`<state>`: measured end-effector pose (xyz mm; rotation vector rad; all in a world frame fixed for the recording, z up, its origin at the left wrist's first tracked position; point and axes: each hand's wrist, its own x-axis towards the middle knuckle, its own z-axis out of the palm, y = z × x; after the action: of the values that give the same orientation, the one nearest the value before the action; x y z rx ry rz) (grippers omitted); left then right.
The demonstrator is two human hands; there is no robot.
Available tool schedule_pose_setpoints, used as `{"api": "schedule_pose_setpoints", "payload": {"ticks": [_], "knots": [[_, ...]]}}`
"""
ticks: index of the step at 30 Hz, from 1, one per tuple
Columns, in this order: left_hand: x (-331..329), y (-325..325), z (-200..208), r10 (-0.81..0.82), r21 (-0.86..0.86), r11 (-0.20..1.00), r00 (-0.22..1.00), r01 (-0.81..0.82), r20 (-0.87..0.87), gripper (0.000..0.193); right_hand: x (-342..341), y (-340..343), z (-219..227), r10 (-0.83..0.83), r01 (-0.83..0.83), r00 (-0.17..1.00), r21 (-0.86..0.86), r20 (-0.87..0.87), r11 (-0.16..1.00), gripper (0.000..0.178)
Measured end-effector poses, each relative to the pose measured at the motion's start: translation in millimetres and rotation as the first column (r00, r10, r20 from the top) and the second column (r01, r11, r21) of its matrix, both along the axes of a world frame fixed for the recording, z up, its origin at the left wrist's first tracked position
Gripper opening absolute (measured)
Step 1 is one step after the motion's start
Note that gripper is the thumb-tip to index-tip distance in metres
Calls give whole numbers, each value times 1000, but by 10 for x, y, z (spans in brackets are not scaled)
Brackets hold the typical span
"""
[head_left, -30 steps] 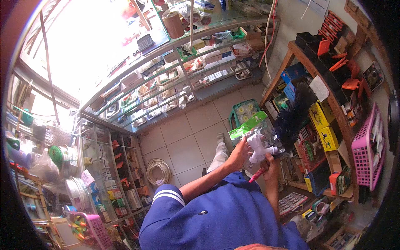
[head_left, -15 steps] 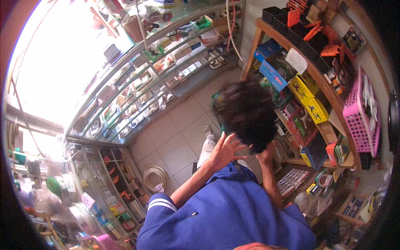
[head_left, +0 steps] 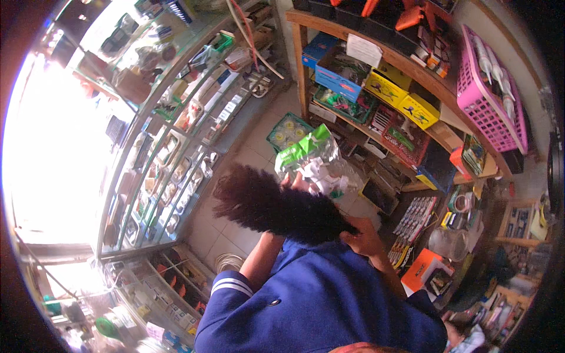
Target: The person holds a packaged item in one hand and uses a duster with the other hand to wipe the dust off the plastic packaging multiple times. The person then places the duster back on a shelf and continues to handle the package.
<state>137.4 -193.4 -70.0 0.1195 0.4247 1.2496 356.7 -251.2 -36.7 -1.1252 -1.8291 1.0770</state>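
Observation:
In my right hand (head_left: pixel 366 238) is a dark feather duster (head_left: pixel 282 206), gripped near its base, with the feathers spreading leftward in front of my chest. Its bushy part covers most of my left hand (head_left: pixel 294 182), whose fingers show just past the feathers. Those fingers are at a clear plastic bag (head_left: pixel 335 176) with a green printed top, and appear to hold it up. White pieces lie inside the bag; their exact kind is hard to make out.
Beyond the bag, a green crate (head_left: pixel 288 130) stands on the tiled floor. Wooden shelving (head_left: pixel 297 35) at right carries blue and yellow boxes (head_left: pixel 385 87) and a pink basket (head_left: pixel 491 88). Glass display shelves (head_left: pixel 170 123) run along the left. A coiled cable (head_left: pixel 229 262) lies low left.
The duster has swung leftward and tilted flatter, still in my right hand. My left hand, open and bare before, is now at the plastic bag. My view has turned to the right.

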Motion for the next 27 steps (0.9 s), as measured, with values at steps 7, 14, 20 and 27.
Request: {"api": "schedule_pose_setpoints", "payload": {"ticks": [7, 14, 20, 27], "knots": [[-37, 722, -34, -298, 455, 886, 863, 91, 408, 79, 435, -398, -314, -585, 483, 804, -457, -106, 747, 42], [88, 837, 242, -50, 123, 992, 992, 35, 119, 85, 539, -425, -199, -410, 427, 904, -199, 123, 882, 23], [21, 945, 190, -68, 216, 976, 963, 10, 261, 77, 621, -318, -202, -402, 406, 910, -422, 103, 811, 27], [-81, 1027, 253, 66, 90, 991, 938, -103, 339, 80, 736, -15, -337, -436, 437, 896, -342, 85, 832, 26]]}}
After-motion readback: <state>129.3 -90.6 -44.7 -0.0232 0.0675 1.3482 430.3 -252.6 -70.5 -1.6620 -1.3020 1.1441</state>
